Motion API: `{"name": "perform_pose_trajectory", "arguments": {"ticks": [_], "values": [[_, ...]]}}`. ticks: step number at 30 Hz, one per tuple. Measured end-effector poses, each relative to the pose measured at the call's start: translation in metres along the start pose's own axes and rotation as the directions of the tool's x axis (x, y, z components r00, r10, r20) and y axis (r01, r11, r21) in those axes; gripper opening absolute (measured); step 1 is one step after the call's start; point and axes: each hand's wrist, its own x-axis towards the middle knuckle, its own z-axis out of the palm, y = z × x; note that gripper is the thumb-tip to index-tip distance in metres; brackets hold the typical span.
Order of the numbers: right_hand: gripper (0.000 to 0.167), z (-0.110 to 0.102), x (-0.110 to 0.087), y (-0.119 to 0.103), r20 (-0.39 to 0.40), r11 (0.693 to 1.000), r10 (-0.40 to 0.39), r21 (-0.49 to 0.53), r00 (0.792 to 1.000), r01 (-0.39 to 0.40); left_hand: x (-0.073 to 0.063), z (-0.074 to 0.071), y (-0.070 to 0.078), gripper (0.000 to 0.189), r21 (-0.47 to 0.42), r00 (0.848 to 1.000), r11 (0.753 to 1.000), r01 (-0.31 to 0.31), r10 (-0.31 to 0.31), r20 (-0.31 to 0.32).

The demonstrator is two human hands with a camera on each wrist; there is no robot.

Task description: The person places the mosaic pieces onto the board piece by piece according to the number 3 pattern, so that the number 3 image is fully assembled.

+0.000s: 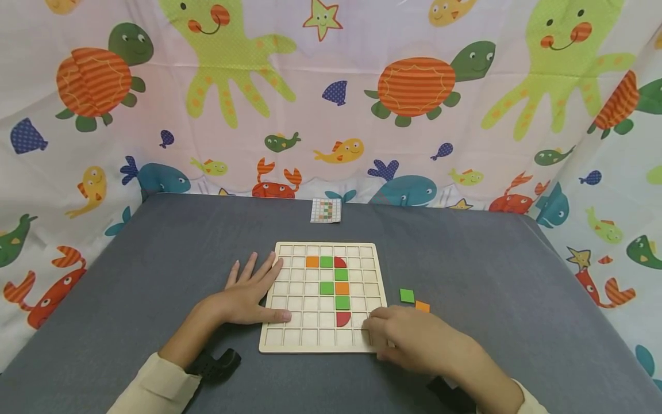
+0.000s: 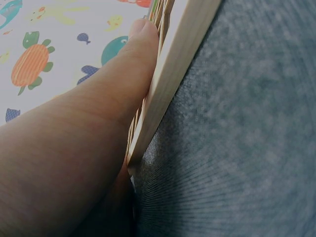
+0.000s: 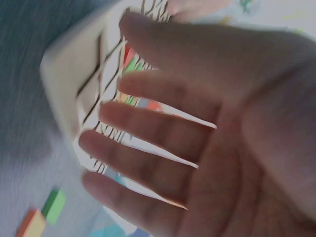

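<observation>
A light wooden grid board (image 1: 298, 337) lies on the table, with several flat tiles in its cells: green squares, orange squares such as the orange tile (image 1: 342, 288), and red rounded-corner tiles such as the red tile (image 1: 343, 319). My left hand (image 1: 240, 302) rests with spread fingers on the board's left side; its thumb (image 2: 140, 44) lies along the board's edge in the left wrist view. Over the lower right edge is my right hand (image 1: 408, 336), fingers loosely bent. The right wrist view shows that palm (image 3: 222, 158) with no tile in it.
Right of the board, a loose green tile (image 1: 407, 296) and a loose orange tile (image 1: 422, 307) lie on the grey table (image 1: 491, 276). A small card (image 1: 326, 211) with a coloured grid pattern is at the table's back edge, before a printed curtain (image 1: 310, 86).
</observation>
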Motion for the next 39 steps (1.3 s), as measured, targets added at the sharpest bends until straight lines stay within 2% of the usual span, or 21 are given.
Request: {"name": "perform_pose_trajectory", "arguments": {"ticks": [4, 8, 11, 16, 21, 26, 34, 39], "values": [[0.028, -0.001, -0.002, 0.018, -0.110, 0.986, 0.085, -0.131, 0.990, -0.099, -0.001, -0.003, 0.004, 0.123, -0.021, 1.000, 1.000, -0.009, 0.009, 0.009], [0.033, 0.000, -0.002, 0.035, -0.169, 0.940, 0.174, -0.265, 0.970, -0.215, 0.000, -0.003, 0.003, 0.124, -0.024, 1.000, 1.000, -0.013, 0.013, 0.009], [0.026, 0.004, -0.001, 0.045, -0.192, 0.921, 0.196, -0.302, 0.962, -0.248, 0.002, -0.001, 0.001, 0.125, -0.010, 1.000, 1.000, -0.001, 0.001, 0.010], [0.021, 0.008, 0.002, 0.053, -0.205, 0.925, 0.190, -0.292, 0.960, -0.245, 0.005, 0.002, -0.003, 0.125, -0.008, 1.000, 1.000, 0.003, -0.002, 0.010], [0.024, 0.011, 0.003, 0.055, -0.241, 0.936, 0.152, -0.276, 0.958, -0.218, 0.004, 0.001, -0.001, 0.125, 0.001, 1.000, 1.000, -0.001, 0.001, 0.004], [0.025, 0.013, 0.003, 0.056, -0.242, 0.945, 0.131, -0.263, 0.961, -0.196, 0.000, 0.002, 0.000, 0.124, -0.028, 1.000, 0.999, -0.019, 0.020, 0.007], [0.032, 0.012, 0.006, 0.055, -0.224, 0.951, 0.141, -0.239, 0.964, -0.195, 0.002, 0.003, -0.004, 0.124, 0.000, 1.000, 1.000, -0.008, 0.008, -0.019], [0.033, 0.009, 0.007, 0.053, -0.224, 0.951, 0.156, -0.231, 0.962, -0.208, 0.001, 0.001, -0.002, 0.124, 0.000, 1.000, 1.000, -0.008, 0.008, -0.009]]}}
